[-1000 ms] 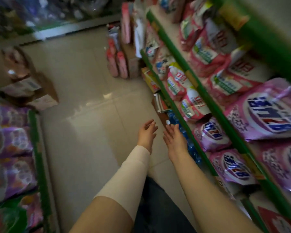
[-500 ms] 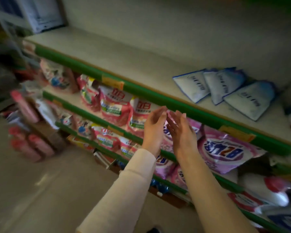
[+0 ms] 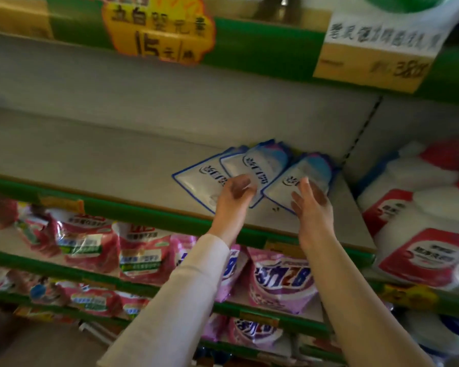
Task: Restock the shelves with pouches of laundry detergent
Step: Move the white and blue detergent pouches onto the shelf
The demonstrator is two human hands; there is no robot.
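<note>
Three white pouches with blue edges lie flat on the grey shelf (image 3: 90,154), overlapping one another: a left pouch (image 3: 196,178), a middle pouch (image 3: 265,165) and a right pouch (image 3: 308,173). My left hand (image 3: 232,200) reaches over the shelf's front edge, its loosely bent fingers at the lower end of the middle pouch. My right hand (image 3: 312,205) is beside it, fingers straight and spread over the near end of the right pouch. Neither hand grips anything.
A green rail (image 3: 133,210) edges the shelf. Pink and red detergent bags (image 3: 141,250) and purple bags (image 3: 281,282) fill the shelves below. White bags with red labels (image 3: 421,223) sit to the right. Yellow price signs (image 3: 157,30) hang from the shelf above.
My view swung from the aisle floor up to the shelves. Both empty hands rose from the lower shelves and reached onto the grey shelf, arriving at the white pouches.
</note>
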